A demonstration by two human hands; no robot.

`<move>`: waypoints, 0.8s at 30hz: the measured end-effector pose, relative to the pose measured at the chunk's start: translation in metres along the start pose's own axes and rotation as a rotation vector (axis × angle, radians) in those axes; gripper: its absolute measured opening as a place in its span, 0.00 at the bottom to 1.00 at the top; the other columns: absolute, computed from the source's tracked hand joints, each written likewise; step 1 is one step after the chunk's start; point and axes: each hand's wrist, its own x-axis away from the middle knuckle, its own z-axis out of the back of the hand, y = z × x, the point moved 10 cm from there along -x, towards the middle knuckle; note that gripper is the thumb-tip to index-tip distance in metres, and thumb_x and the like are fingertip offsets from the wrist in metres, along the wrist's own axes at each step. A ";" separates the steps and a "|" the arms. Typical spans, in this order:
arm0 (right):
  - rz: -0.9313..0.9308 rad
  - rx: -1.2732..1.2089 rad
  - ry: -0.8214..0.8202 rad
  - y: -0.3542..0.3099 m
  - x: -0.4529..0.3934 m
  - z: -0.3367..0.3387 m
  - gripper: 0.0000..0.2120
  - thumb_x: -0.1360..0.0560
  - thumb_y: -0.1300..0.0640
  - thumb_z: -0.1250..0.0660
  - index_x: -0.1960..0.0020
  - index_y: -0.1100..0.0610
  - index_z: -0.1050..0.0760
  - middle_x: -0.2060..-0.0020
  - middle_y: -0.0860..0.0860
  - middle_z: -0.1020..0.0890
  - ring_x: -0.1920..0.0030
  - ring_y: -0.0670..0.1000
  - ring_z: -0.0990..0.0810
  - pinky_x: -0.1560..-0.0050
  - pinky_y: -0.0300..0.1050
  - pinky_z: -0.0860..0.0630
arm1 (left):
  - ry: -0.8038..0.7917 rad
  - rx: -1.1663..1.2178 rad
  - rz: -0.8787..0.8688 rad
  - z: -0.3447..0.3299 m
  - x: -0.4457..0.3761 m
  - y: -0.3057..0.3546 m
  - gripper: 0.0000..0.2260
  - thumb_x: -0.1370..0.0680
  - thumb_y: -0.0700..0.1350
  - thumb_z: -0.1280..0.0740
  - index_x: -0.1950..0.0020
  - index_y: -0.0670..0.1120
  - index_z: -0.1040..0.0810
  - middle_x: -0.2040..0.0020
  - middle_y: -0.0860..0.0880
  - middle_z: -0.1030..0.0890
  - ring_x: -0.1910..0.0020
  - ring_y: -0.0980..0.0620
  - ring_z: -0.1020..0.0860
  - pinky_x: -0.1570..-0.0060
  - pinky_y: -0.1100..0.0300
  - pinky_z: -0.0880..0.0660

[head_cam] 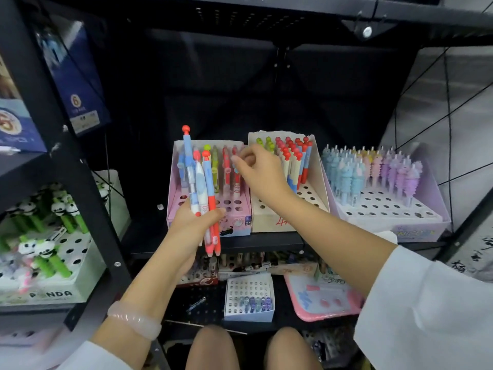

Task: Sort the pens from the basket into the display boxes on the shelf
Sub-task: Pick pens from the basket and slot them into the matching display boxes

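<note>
My left hand (192, 222) grips a bunch of several pens (201, 188) with red and blue caps, held upright in front of the pink display box (240, 222). My right hand (258, 172) hovers over the back row of that pink box, thumb and forefinger pinched at the top of a pen standing there (236, 180). Whether the fingers actually grip it I cannot tell. To the right stands a cream display box (269, 220) with red-capped pens (293, 153), then a lilac box (416, 231) of pastel pens (373, 166). No basket is in view.
A black shelf post (66, 145) rises on the left, with a panda pen box (53, 295) behind it. Below the shelf edge (240, 244) lie a small white pen box (248, 313), a pink tray (322, 297) and more boxes. My knees (213, 348) are at the bottom.
</note>
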 end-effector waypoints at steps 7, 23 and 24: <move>-0.033 -0.328 -0.264 -0.026 0.022 -0.014 0.05 0.23 0.56 0.36 0.52 0.58 0.28 0.65 0.52 0.21 0.68 0.45 0.23 0.65 0.37 0.23 | 0.003 -0.014 -0.025 -0.024 0.003 0.011 0.05 0.26 0.44 0.30 0.56 0.45 0.26 0.76 0.55 0.24 0.77 0.58 0.26 0.69 0.58 0.30; -0.040 0.098 0.347 0.070 -0.004 0.160 0.06 0.20 0.57 0.43 0.48 0.60 0.34 0.65 0.58 0.20 0.65 0.56 0.20 0.61 0.54 0.21 | -0.110 0.004 0.077 -0.084 0.001 0.000 0.06 0.23 0.39 0.37 0.59 0.41 0.30 0.71 0.46 0.29 0.80 0.52 0.32 0.81 0.64 0.34; -0.038 0.174 0.322 0.073 -0.008 0.158 0.07 0.20 0.56 0.43 0.46 0.60 0.34 0.64 0.57 0.19 0.64 0.57 0.19 0.61 0.55 0.22 | -0.113 0.013 0.082 -0.087 0.001 0.000 0.06 0.23 0.39 0.37 0.59 0.41 0.30 0.71 0.46 0.29 0.80 0.52 0.32 0.81 0.64 0.34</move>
